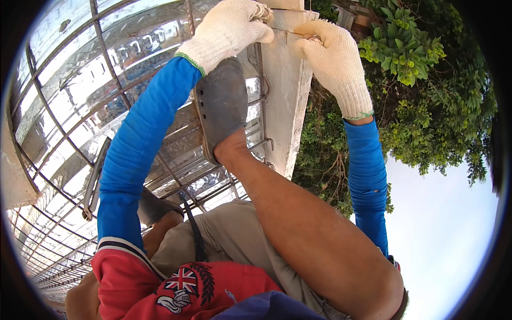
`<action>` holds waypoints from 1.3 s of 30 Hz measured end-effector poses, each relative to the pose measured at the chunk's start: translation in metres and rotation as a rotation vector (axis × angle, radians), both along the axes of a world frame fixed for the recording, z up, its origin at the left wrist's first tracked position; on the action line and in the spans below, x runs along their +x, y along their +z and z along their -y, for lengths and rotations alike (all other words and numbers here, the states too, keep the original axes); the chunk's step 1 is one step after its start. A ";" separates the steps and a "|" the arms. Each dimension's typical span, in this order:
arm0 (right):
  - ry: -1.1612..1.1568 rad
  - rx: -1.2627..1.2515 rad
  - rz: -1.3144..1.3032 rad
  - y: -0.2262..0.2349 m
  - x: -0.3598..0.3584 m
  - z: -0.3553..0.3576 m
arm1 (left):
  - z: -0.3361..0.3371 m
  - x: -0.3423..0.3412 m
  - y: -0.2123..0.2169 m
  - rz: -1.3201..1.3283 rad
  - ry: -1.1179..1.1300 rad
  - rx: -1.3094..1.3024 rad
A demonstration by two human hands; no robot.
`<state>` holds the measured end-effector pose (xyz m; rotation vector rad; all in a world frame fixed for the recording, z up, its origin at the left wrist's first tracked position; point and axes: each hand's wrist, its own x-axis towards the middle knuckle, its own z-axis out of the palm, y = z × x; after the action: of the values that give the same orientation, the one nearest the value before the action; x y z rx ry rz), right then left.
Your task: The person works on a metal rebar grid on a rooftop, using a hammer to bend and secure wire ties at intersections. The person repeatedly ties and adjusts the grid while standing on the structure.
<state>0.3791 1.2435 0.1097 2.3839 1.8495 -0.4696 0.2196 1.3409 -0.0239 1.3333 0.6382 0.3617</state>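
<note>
My left hand (226, 34), in a white knit glove with a green hem, is at the top beside the concrete beam (280, 106). Its fingers are curled together and the tips are partly hidden. To the right, my right hand (338, 66) wears a matching glove and has thumb and fingers pinched over the beam's far edge. A thin dark line runs between the two hands; I cannot tell whether it is a wire or a joint in the concrete. Just below my left hand, my grey clog (224, 101) rests on the bars next to the beam.
A grid of rusty steel bars (101, 40) spreads across the left, with bright sheeting behind it. Short bent bar ends (271, 143) stick out along the beam. A long dark metal piece (96, 178) lies by my left arm. Leafy branches (426, 106) hang at the right.
</note>
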 end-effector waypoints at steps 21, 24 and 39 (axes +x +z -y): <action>0.015 0.188 0.185 -0.048 -0.049 0.017 | 0.015 0.034 -0.031 -0.386 -0.075 0.273; -0.009 0.160 0.186 -0.045 -0.049 0.015 | 0.014 0.033 -0.031 -0.344 -0.069 0.192; 0.008 0.093 0.486 -0.065 -0.030 0.010 | -0.005 0.007 -0.018 -0.205 0.077 -0.212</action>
<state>0.3492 1.2334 0.0448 2.2739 1.6823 0.1912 0.2263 1.3458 -0.0414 1.1530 0.8766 0.2133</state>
